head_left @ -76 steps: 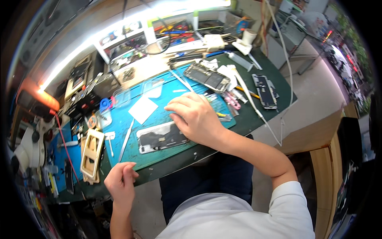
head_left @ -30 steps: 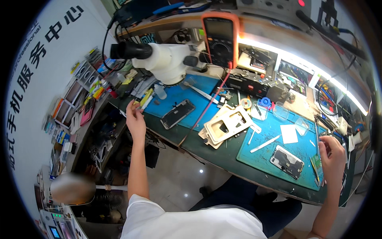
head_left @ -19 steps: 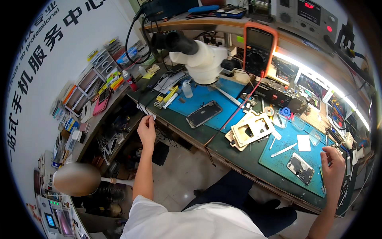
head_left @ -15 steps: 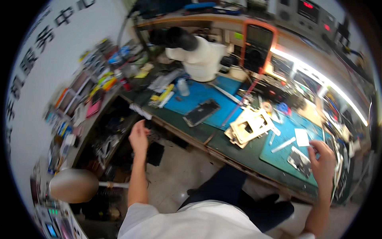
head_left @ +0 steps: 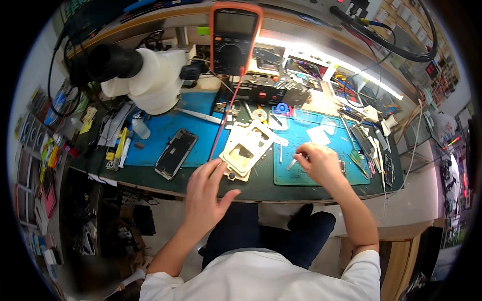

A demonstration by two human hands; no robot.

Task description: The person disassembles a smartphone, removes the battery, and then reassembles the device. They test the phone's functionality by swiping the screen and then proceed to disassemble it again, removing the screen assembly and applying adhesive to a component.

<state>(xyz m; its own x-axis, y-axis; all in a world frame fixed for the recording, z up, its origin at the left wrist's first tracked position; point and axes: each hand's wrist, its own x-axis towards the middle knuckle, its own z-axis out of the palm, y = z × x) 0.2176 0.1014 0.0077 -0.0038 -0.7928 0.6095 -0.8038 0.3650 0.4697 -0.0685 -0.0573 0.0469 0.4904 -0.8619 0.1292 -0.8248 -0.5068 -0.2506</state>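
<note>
My left hand [head_left: 205,193] is open, thumb spread wide, at the table's front edge. Its fingertips come close to the cream-coloured fixture frame [head_left: 249,148], which has cut-out windows; whether they touch it cannot be told. Over the right-hand blue mat [head_left: 281,175], my right hand [head_left: 319,163] has its fingers curled together. A short pale strip [head_left: 291,164] shows at those fingertips, partly covered, so I cannot see whether it is gripped. Just beyond the hand lies a white square sheet [head_left: 318,135]. A dark opened phone [head_left: 175,153] rests on the left, partly on another blue mat.
A white microscope [head_left: 155,80] stands at the back left. An orange-rimmed multimeter [head_left: 233,40] stands upright behind the frame, with a red lead [head_left: 224,120] running down. Tweezers and loose tools [head_left: 361,145] crowd the mat's right side. A small clear bottle [head_left: 140,129] stands left.
The view has swung to the right. My left hand has come from beyond the table's left front edge to the fixture frame. My right hand has moved left across the mat to the pale strip.
</note>
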